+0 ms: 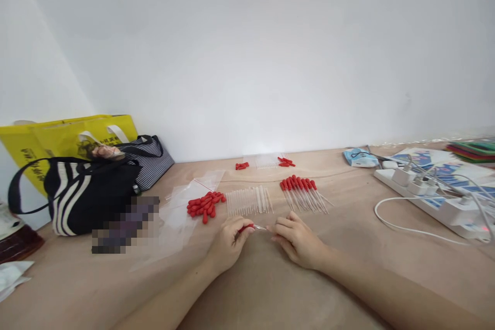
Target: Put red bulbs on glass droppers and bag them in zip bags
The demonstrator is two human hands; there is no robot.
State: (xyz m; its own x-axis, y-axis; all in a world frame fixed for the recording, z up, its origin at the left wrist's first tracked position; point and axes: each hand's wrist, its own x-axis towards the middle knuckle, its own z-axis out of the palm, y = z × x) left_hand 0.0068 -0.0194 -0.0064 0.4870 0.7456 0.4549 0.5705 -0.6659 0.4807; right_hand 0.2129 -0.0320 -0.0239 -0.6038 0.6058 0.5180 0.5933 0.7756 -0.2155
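Observation:
My left hand [232,240] is closed on a red rubber dropper bulb [246,227]. A clear dropper tube [260,228] runs from the bulb's end to my right hand [296,240], whose fingers pinch its other end. Just beyond my left hand lies a heap of loose red bulbs [204,205]. Beside the heap is a row of bare clear tubes [249,201]. To the right, several droppers with red bulbs fitted [305,193] lie side by side, bulbs pointing away from me.
Small red bulbs [286,162] and thin tubes [266,161] lie near the wall. Clear plastic bags [170,232], a black bag [96,191] and a yellow bag [69,136] are on the left. At right are a power strip [429,201], cables and a blue mask [360,158].

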